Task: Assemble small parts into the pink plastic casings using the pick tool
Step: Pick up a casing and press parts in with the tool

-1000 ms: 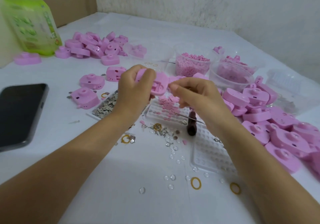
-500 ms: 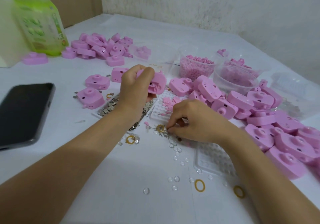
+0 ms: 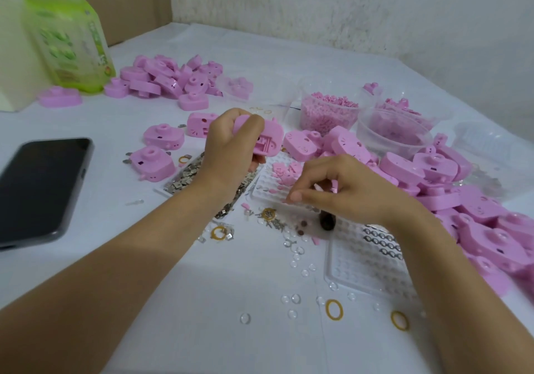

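My left hand [image 3: 228, 148] is raised, fingers wrapped round a pink plastic casing [image 3: 267, 139], its long axis crosswise and open face toward me. My right hand [image 3: 346, 188] hangs low, fingers curled narrow; a dark-handled pick tool [image 3: 327, 221] juts beneath the palm, grip unclear.

A single wide-angle view, worn on the person's head, looks forward and down across the white worktop [image 3: 202, 301] from close above its near side. The white grid tray [image 3: 267, 191] sits near the frame's middle. The left hand [image 3: 228, 145] and right hand [image 3: 346, 191] reach in from the bottom edge to the tray. Beyond the tray stands a pale wall [image 3: 346, 12], and well left of it a dark phone [image 3: 37, 188] lies at the frame's edge.
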